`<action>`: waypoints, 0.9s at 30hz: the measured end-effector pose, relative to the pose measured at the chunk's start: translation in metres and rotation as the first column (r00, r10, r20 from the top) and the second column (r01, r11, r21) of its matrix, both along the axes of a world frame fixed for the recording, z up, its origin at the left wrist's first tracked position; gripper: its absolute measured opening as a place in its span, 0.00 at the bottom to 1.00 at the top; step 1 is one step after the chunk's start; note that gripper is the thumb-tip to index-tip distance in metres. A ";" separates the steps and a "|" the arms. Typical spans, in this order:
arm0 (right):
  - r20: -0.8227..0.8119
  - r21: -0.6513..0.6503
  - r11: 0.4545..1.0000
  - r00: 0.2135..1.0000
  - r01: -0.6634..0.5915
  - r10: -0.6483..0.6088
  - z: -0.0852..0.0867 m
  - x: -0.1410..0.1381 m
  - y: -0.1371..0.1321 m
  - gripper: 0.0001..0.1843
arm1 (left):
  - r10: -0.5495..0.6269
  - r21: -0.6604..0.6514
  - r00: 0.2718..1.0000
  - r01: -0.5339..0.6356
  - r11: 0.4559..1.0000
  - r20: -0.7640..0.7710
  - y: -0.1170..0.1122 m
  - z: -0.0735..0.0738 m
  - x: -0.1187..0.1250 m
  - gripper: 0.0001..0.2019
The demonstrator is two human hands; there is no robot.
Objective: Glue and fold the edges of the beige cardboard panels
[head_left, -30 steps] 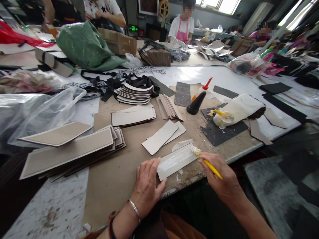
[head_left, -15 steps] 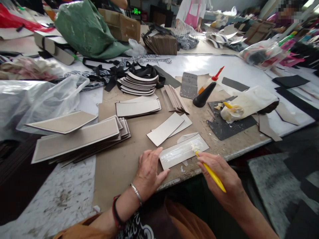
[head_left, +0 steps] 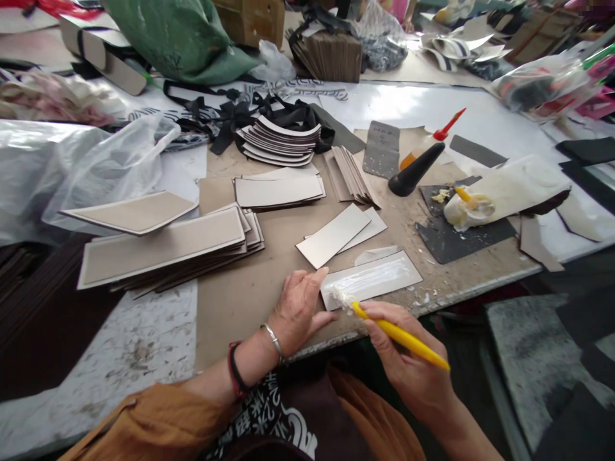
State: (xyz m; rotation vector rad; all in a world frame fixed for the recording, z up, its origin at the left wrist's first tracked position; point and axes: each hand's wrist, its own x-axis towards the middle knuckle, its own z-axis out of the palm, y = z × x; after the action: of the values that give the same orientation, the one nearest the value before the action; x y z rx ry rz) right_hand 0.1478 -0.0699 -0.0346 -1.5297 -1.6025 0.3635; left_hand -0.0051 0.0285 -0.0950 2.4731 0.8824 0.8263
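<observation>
My left hand [head_left: 296,308] steadies the left end of a pale rectangular panel [head_left: 406,264], forefinger at its far corner and thumb at its near corner. A streaky layer of white glue covers much of the panel. My right hand [head_left: 417,365] is closed around a glue brush with a yellow handle [head_left: 402,335]. The glue-clotted brush tip touches the panel's left end, close to my left thumb. Just beyond lie two more pale panels [head_left: 335,235], one overlapping the other. To the right, a white glue container [head_left: 521,189] lies on its side on a dark board [head_left: 444,246].
Stacked panels [head_left: 163,243] stand at the left beside clear plastic [head_left: 110,160]. Farther back are curved pieces [head_left: 278,142], a bundle of strips [head_left: 348,176], a black cone-shaped object [head_left: 416,171] and a red-tipped bottle [head_left: 449,125]. The table's near edge runs just below my hands.
The brush has moved from the panel's right part to its left end, spreading the glue. My left hand stays at the panel's left end. The camera view has tilted down and shifted left.
</observation>
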 end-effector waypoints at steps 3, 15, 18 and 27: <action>-0.101 -0.076 0.989 0.986 0.123 -0.131 -0.004 0.002 0.002 0.08 | -0.019 0.019 1.000 0.018 1.000 0.006 0.003 -0.001 -0.002 0.41; -0.077 -0.103 0.973 0.974 0.206 -0.214 -0.007 0.006 0.008 0.06 | -0.009 -0.006 1.000 0.009 1.000 0.030 0.004 -0.006 -0.003 0.41; 0.034 -0.063 0.945 0.947 0.321 -0.319 -0.010 0.027 0.007 0.06 | -0.010 -0.002 0.999 0.010 1.000 0.047 0.004 -0.007 -0.003 0.40; 0.461 0.209 0.917 0.792 0.340 -0.399 0.009 0.071 -0.003 0.05 | -0.006 0.026 0.998 0.004 1.000 0.056 0.003 -0.006 -0.003 0.39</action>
State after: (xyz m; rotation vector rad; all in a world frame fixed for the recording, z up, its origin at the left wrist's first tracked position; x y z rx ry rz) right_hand 0.2188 -0.0729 -0.0257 -1.8983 -1.6049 -0.3736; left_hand -0.0078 0.0320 -0.1012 2.4602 0.8506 0.9061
